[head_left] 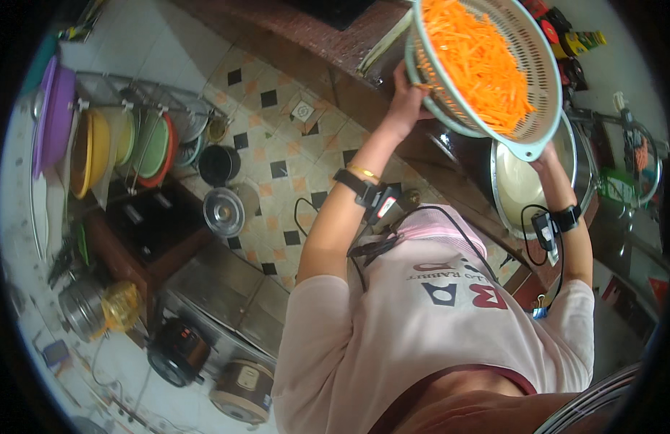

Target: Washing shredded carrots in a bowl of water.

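My left hand (406,107) grips the left side of a pale green plastic colander (542,70), which is tilted and heaped with shredded carrot (476,68). A second pale green rim (449,123) shows beneath the colander on that side. My right hand (546,157) holds the colander near its tab handle, with the fingers partly hidden under the rim. Just below and beside my right hand is a large round metal-rimmed basin (517,187) with a pale interior. Both wrists wear black straps with small devices and cables.
A counter edge (362,32) runs behind the colander. Bottles (579,44), a faucet hose (652,163) and a green container (617,185) are at right. At left are a rack of colourful basins (91,152), a lidded pot (224,212), a black pot (219,165) and a rice cooker (243,390).
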Tool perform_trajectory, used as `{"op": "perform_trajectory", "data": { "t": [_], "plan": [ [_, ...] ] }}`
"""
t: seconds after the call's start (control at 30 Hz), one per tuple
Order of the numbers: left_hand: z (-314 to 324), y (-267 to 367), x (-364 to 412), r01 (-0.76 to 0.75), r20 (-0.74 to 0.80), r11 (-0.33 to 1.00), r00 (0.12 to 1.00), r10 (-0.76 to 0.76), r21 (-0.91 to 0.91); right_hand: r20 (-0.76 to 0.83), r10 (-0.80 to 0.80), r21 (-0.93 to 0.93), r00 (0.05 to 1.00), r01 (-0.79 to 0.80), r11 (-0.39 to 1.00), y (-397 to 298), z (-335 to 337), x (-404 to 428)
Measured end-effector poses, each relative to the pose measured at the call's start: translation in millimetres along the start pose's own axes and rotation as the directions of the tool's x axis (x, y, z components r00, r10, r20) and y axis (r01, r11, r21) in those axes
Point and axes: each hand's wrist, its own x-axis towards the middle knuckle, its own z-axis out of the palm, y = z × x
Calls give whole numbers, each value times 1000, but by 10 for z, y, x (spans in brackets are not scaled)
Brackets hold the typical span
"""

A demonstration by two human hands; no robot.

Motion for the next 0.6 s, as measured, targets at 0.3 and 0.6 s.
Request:
{"op": "perform_trajectory", "data": {
  "t": [0.3,0.6],
  "plan": [
    [-647,78,222,61,8,894,997,-72,444,91,-174,-33,981,177,984,187,665,-13],
    [-886,-49,445,121,83,974,987,-139,194,156,7,-62,988,3,998,138,832,-118]
  ]
}}
